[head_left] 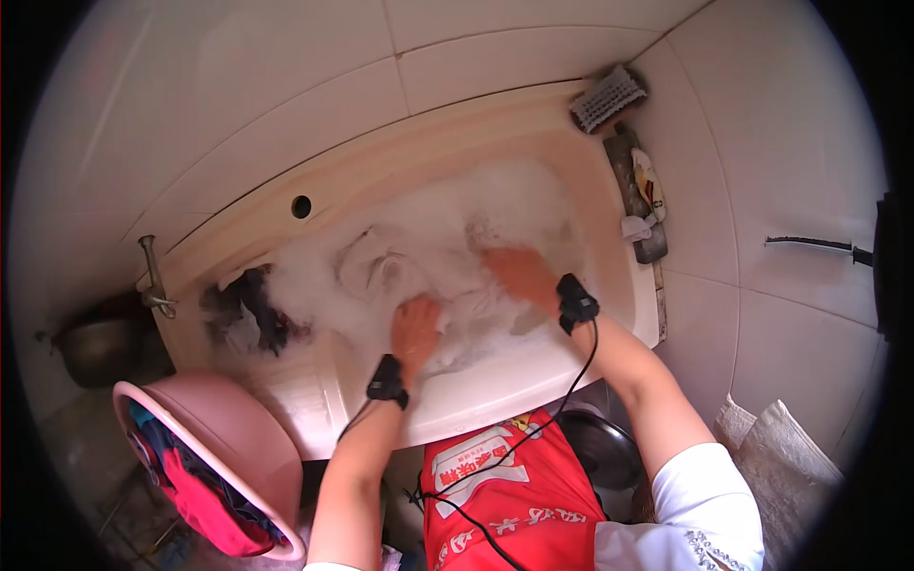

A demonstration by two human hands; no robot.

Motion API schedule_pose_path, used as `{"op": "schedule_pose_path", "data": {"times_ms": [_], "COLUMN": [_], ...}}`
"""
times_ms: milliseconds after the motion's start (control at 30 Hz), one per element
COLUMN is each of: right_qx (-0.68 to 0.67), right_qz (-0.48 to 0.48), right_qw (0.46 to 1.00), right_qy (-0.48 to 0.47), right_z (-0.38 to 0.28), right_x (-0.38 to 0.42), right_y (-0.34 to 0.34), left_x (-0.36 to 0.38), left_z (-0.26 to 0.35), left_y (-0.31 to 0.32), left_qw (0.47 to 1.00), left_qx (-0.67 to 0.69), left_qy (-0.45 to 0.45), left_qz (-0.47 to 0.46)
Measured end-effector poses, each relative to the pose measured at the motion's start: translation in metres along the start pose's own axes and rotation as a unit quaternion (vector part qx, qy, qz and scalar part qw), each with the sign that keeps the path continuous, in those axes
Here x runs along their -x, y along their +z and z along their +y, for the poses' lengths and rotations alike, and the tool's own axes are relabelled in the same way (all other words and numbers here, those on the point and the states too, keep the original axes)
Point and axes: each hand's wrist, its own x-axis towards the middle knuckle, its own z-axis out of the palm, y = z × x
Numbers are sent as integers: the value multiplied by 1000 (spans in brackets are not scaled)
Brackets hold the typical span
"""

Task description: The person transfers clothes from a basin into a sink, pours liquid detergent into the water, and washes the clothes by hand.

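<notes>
Both hands in the suds of the sink (447,143).
Left hand (416,328) and right hand (519,274) press on white cloth (381,266) mid-basin; finger grip seemingly hidden by foam, cannot tell.

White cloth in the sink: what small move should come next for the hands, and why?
Probably press and rub the white cloth between both hands. The left hand and right hand already lie flat on it amid the suds, and neither seems to grip it.
</notes>
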Motion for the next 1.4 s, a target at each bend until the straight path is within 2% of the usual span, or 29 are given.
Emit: {"op": "schedule_pose_path", "data": {"times_ms": [100, 233, 300, 333, 400, 433, 500, 533, 600, 633, 667, 700, 733, 800, 833, 867, 900, 933, 1000, 1033, 1100, 1133, 1167, 1200, 1233, 1267, 1333, 1367, 1400], "right_qx": [61, 117, 44, 45, -24, -25, 64, 64, 183, 182, 111, 40, 42, -10, -10, -93, -170, -167, 156, 158, 70, -23, -25, -91, -155, -156, -98, -98, 13], "right_qz": [28, 120, 107, 107, 4, 4, -80, -81, -24, -24, -72, -120, -120, -301, -302, -150, 7, 6, 144, 144, 70, -37, -33, -40, -48, -46, 83, 83, 108], "right_qw": [995, 976, 988, 988, 998, 998, 992, 992, 981, 981, 986, 983, 983, 947, 947, 969, 957, 958, 973, 973, 992, 984, 985, 994, 983, 983, 939, 939, 955], "right_qy": [71, 141, -106, -104, -55, -54, 73, 73, -63, -64, -99, -133, -135, 112, 111, 175, 234, 235, 92, 90, -76, -171, -169, -43, 83, 84, 318, 317, 277], "right_z": [23, 4, -7, -1, 15, 14, 6, 0, -15, -13, -7, -2, 1, 1, 0, -1, -3, -13, -41, -43, -45, -21, -1, 17, 26, 22, 14, 5, -9], "right_x": [28, 38, 38, 42, 43, 41, 37, 37, 40, 43, 45, 45, 42, 29, 28, 28, 29, 26, 21, 26, 32, 33, 41, 49, 52, 50, 46, 42, 38], "right_y": [-18, -25, 0, 17, 48, 43, 25, 24, 23, 25, 27, 27, 12, -34, -32, -27, -21, -9, 24, 31, 44, 48, 44, 39, 36, 28, 11, 25, 49], "left_x": [27, 19, 0, 4, 12, 14, 19, 18, 20, 26, 31, 32, 31, 25, 16, 1, -13, -30, -58, -54, -33, -20, -4, 7, 15, 21, 8, -20, -39], "left_z": [-51, -43, -10, -9, -11, -14, -19, -25, -38, -43, -52, -58, -56, -43, -35, -26, -18, -13, -8, -11, -25, -31, -36, -38, -38, -37, -26, -3, 13], "left_y": [-11, -15, -32, -29, -17, -14, -9, -8, -8, 4, 24, 33, 28, 6, -6, -18, -29, -38, -52, -47, -22, -13, -4, 2, 6, 8, 2, -17, -34], "left_qw": [999, 985, 970, 970, 996, 996, 962, 961, 988, 988, 980, 934, 934, 942, 942, 991, 996, 996, 978, 978, 991, 991, 977, 953, 953, 953, 953, 955, 955], "left_qx": [-46, -147, -23, -23, 74, 74, 138, 138, -113, -114, -158, -195, -195, -76, -75, -43, -7, -4, -71, -72, -59, -63, -72, -80, -82, -65, -46, -6, 35], "left_qy": [11, -56, -60, -58, -34, -33, -232, -233, -42, -44, -59, -72, -74, -71, -72, -43, -14, -15, 43, 40, -104, -102, -148, -192, -191, -180, -170, -169, -168], "left_qz": [13, 72, -235, -235, 42, 40, 48, 47, 93, 93, -102, -291, -290, -320, -320, -121, 83, 85, 192, 193, -55, -56, -139, -220, -220, -235, -249, -244, -240]}}
